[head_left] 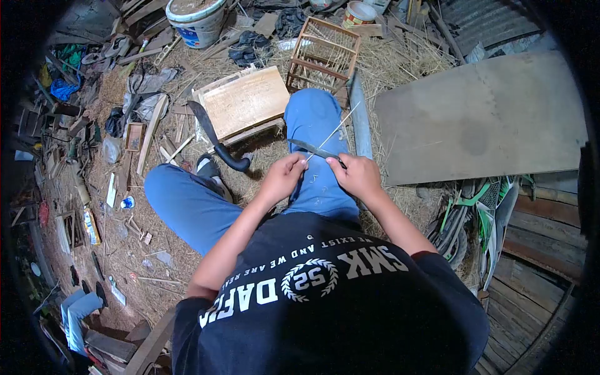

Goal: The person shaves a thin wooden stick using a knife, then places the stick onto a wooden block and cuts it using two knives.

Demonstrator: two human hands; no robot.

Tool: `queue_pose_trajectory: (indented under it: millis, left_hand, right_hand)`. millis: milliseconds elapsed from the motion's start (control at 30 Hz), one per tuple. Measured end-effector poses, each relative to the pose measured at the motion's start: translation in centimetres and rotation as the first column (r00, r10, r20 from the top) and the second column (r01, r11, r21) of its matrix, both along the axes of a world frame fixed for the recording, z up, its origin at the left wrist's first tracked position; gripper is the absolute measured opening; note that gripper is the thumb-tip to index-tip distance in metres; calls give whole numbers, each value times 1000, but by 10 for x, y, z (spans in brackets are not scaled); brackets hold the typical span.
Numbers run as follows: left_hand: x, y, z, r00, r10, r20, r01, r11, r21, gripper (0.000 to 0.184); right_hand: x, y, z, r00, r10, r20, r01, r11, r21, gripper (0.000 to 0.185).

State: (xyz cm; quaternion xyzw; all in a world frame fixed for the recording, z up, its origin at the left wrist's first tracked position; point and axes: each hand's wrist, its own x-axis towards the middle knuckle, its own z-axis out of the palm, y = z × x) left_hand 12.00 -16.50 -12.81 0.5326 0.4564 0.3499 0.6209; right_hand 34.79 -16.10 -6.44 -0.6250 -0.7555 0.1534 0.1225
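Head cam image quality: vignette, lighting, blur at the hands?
Head view: black corners, round wide-angle vignette; head view: left hand and right hand evenly lit, knife and thin stick without obvious motion blur; head view: black shirt sinks into shadow low down.

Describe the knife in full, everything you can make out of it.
The knife has a slim, dark grey blade, metal by its look, narrowing to a point. Its handle is mostly hidden in the closed right hand; the bit that shows looks black. It is held above the right leg of the blue trousers, tip pointing forward and to the person's left. The blade crosses a thin pale stick held in the left hand; whether it cuts in is too small to tell.
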Motion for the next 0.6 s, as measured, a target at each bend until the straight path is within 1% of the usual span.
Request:
queue_pose_trajectory:
  millis: [33,67,133,200,267,333,367,400,567,600]
  left_hand:
    - [2,7,4,999,-36,-40,36,999,19,22]
    - [2,10,3,998,-38,-41,39,999,22,22]
    - [3,14,-4,998,-60,-6,60,997,-44,23]
    - [0,13,-8,997,-71,-5,71,997,-37,22]
    - [-1,12,-9,997,-79,-2,79,996,-31,22]
    - [2,9,-8,998,-7,69,8,1000,-17,19]
    - [2,8,-7,998,-7,69,8,1000,-19,19]
    - [1,7,-7,999,-8,45,8,1000,-3,18]
    - [-12,1,-8,1000,-17,-16,17,999,32,18]
    - [-17,-2,-5,997,-35,-65,38,998,48,18]
  right_hand:
    - [0,0,2,1000,-2,0,2,1000,1,49]
    - [-1,1,4,1000,-6,-8,6,1000,-13,49]
    - [-1,3,5,1000,-14,-17,13,1000,-24,50]
    - [0,2,5,1000,7,21,-7,1000,-3,51]
    - [-1,2,6,999,4,46,-3,1000,-19,51]
    - [-1,1,5,997,4,72,-2,999,-35,51]
    - [-1,0,2,998,9,69,-10,1000,17,51]
    - [-1,-1,0,998,14,67,-18,997,69,51]
    - [0,-2,-3,999,-1,52,-5,995,97,49]
    - [0,-2,-5,999,-7,50,3,995,97,48]
